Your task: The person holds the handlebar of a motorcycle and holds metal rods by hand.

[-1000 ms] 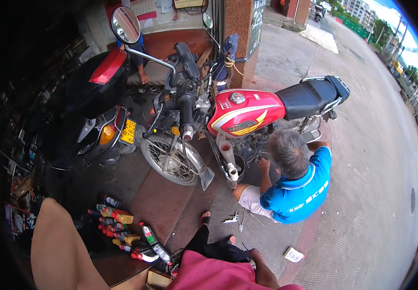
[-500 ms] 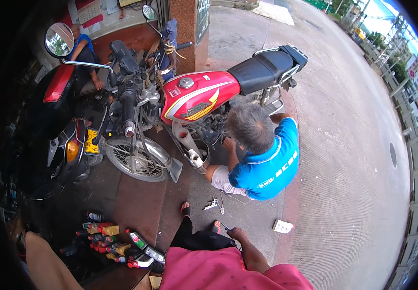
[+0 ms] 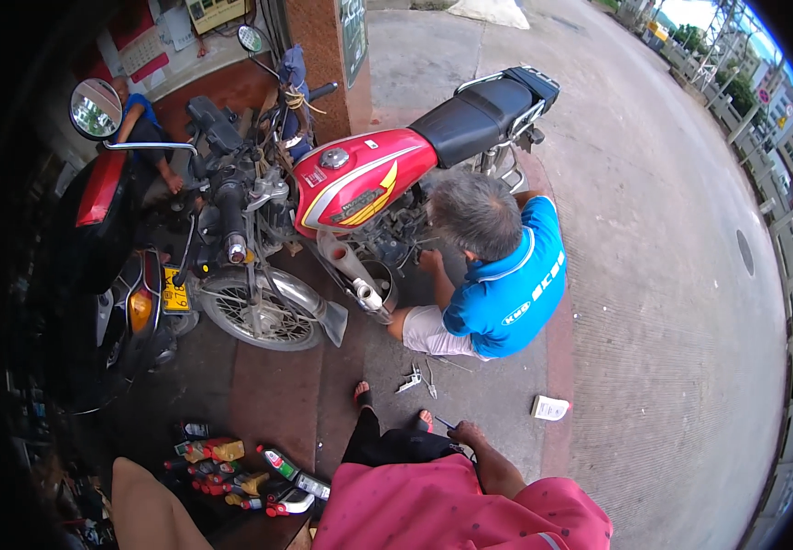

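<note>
My right hand is closed on a slim tool at lower centre, beside my pink shirt and black-clad legs. My left hand is out of view; a bare bent limb shows at lower left. Ahead, a worker in a blue shirt crouches by a red motorcycle, one hand at its engine area. Below the tank, a pale funnel-like piece rests at a metal container. Metal hand tools lie on the ground between us, with a small white packet to their right.
A black scooter stands at left. Bottles of several colours are grouped at lower left. Another seated person is behind the handlebars. A tiled pillar stands behind the motorcycle; a concrete road runs along the right.
My view has swung, so the motorcycle, scooter and worker appear farther left and higher. My right hand still holds the tool. The seated person behind the handlebars shows more.
</note>
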The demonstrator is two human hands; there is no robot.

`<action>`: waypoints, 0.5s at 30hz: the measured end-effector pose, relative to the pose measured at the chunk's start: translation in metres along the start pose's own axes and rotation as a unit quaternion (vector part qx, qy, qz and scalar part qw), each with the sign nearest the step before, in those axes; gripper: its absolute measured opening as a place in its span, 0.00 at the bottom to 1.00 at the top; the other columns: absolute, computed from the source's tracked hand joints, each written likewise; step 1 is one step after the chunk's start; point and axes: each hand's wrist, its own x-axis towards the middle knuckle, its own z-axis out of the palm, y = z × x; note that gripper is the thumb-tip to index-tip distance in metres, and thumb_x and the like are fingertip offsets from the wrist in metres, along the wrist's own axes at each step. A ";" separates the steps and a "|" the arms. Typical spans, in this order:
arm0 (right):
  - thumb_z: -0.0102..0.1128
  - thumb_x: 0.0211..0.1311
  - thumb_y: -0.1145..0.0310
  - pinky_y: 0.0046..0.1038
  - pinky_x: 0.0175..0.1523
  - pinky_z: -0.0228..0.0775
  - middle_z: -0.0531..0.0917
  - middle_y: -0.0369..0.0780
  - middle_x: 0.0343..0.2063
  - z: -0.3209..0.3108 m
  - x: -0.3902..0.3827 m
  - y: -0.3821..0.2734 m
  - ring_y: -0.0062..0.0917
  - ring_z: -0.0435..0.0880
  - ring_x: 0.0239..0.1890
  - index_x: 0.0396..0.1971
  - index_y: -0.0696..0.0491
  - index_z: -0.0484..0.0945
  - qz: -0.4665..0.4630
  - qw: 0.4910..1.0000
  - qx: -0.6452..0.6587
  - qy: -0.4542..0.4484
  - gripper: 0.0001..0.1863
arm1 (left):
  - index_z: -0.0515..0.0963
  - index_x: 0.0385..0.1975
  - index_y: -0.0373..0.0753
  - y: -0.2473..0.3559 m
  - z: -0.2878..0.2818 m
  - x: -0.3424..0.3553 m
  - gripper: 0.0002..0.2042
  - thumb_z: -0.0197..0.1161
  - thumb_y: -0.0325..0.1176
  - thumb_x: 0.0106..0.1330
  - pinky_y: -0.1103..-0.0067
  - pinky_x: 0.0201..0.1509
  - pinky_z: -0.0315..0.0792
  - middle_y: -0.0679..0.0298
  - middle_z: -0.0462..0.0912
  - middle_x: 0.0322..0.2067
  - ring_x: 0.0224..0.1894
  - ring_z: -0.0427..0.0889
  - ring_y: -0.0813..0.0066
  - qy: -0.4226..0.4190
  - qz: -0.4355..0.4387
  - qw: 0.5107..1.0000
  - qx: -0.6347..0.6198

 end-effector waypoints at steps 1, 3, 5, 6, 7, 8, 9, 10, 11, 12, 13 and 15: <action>0.52 0.44 0.50 0.36 0.48 0.66 0.77 0.49 0.38 -0.002 -0.001 -0.001 0.39 0.76 0.43 0.34 0.54 0.78 -0.002 1.000 -0.004 0.005 0.24 | 0.64 0.52 0.36 0.002 0.000 -0.001 0.21 0.46 0.42 0.63 0.66 0.61 0.48 0.61 0.61 0.57 0.59 0.56 0.64 0.000 0.003 1.000 0.002; 0.52 0.44 0.48 0.36 0.48 0.66 0.77 0.49 0.38 0.001 0.002 -0.001 0.39 0.76 0.43 0.34 0.54 0.79 -0.009 1.000 -0.005 0.010 0.25 | 0.64 0.52 0.37 0.006 -0.002 0.000 0.21 0.46 0.42 0.63 0.66 0.61 0.48 0.61 0.61 0.57 0.59 0.56 0.64 0.001 0.011 1.000 0.012; 0.52 0.45 0.47 0.36 0.47 0.67 0.77 0.49 0.38 -0.001 0.000 -0.005 0.38 0.76 0.44 0.34 0.54 0.78 -0.005 1.000 -0.007 0.011 0.25 | 0.64 0.52 0.37 0.014 -0.005 0.001 0.21 0.46 0.42 0.63 0.66 0.62 0.48 0.62 0.60 0.57 0.59 0.56 0.64 0.000 0.018 0.999 0.027; 0.52 0.45 0.48 0.36 0.48 0.66 0.77 0.49 0.38 0.000 0.003 -0.006 0.38 0.76 0.44 0.34 0.55 0.78 0.008 1.000 0.004 0.012 0.25 | 0.63 0.52 0.37 0.015 -0.006 0.002 0.21 0.46 0.42 0.63 0.66 0.62 0.48 0.62 0.60 0.57 0.59 0.56 0.64 0.005 0.021 0.999 0.029; 0.53 0.44 0.49 0.36 0.48 0.66 0.78 0.49 0.38 -0.001 0.005 -0.006 0.37 0.76 0.44 0.34 0.55 0.78 0.024 1.000 0.006 0.018 0.25 | 0.63 0.52 0.37 0.022 -0.008 0.003 0.21 0.47 0.42 0.63 0.66 0.62 0.47 0.62 0.60 0.57 0.60 0.56 0.65 0.000 0.028 0.999 0.037; 0.53 0.44 0.49 0.35 0.48 0.66 0.78 0.49 0.38 0.002 0.003 -0.004 0.38 0.76 0.44 0.34 0.55 0.78 0.016 1.000 0.008 0.015 0.25 | 0.63 0.52 0.37 0.027 -0.011 0.004 0.21 0.47 0.42 0.63 0.65 0.62 0.47 0.62 0.60 0.57 0.60 0.55 0.65 0.002 0.033 0.999 0.043; 0.54 0.43 0.49 0.35 0.48 0.66 0.78 0.49 0.37 0.001 0.006 -0.004 0.38 0.76 0.44 0.34 0.55 0.78 0.005 1.000 0.008 0.015 0.25 | 0.63 0.52 0.38 0.030 -0.011 0.006 0.20 0.47 0.41 0.63 0.65 0.62 0.47 0.62 0.60 0.57 0.60 0.55 0.65 0.000 0.039 0.998 0.053; 0.54 0.43 0.49 0.35 0.48 0.66 0.78 0.49 0.37 0.003 0.008 -0.005 0.38 0.76 0.44 0.34 0.55 0.78 -0.005 1.000 0.007 0.015 0.25 | 0.63 0.52 0.38 0.034 -0.013 0.006 0.20 0.47 0.41 0.63 0.65 0.62 0.47 0.62 0.60 0.57 0.60 0.55 0.65 -0.002 0.046 0.997 0.061; 0.55 0.43 0.49 0.35 0.48 0.66 0.78 0.49 0.38 0.006 0.009 -0.005 0.38 0.76 0.44 0.34 0.55 0.78 -0.006 1.000 0.003 0.014 0.25 | 0.63 0.52 0.38 0.040 -0.014 0.008 0.20 0.47 0.41 0.63 0.65 0.62 0.47 0.62 0.60 0.57 0.60 0.55 0.65 -0.003 0.055 0.996 0.071; 0.55 0.43 0.49 0.35 0.48 0.66 0.78 0.49 0.38 0.005 0.007 -0.005 0.38 0.76 0.44 0.34 0.55 0.78 -0.003 1.000 0.002 0.015 0.25 | 0.63 0.52 0.38 0.044 -0.016 0.008 0.20 0.47 0.41 0.63 0.65 0.62 0.47 0.63 0.60 0.57 0.60 0.55 0.65 0.001 0.065 0.995 0.077; 0.55 0.43 0.49 0.35 0.48 0.66 0.78 0.49 0.38 0.003 0.007 -0.005 0.38 0.76 0.44 0.34 0.55 0.78 -0.007 1.000 0.002 0.015 0.25 | 0.63 0.52 0.38 0.046 -0.019 0.008 0.20 0.47 0.41 0.63 0.65 0.62 0.46 0.63 0.60 0.57 0.60 0.55 0.65 0.009 0.085 0.993 0.086; 0.56 0.42 0.48 0.35 0.48 0.66 0.77 0.49 0.38 0.001 0.001 -0.007 0.39 0.75 0.44 0.35 0.54 0.78 0.004 1.000 0.015 0.014 0.26 | 0.63 0.52 0.38 0.056 -0.023 0.009 0.20 0.47 0.41 0.63 0.65 0.62 0.46 0.63 0.60 0.57 0.60 0.54 0.65 0.015 0.110 0.988 0.103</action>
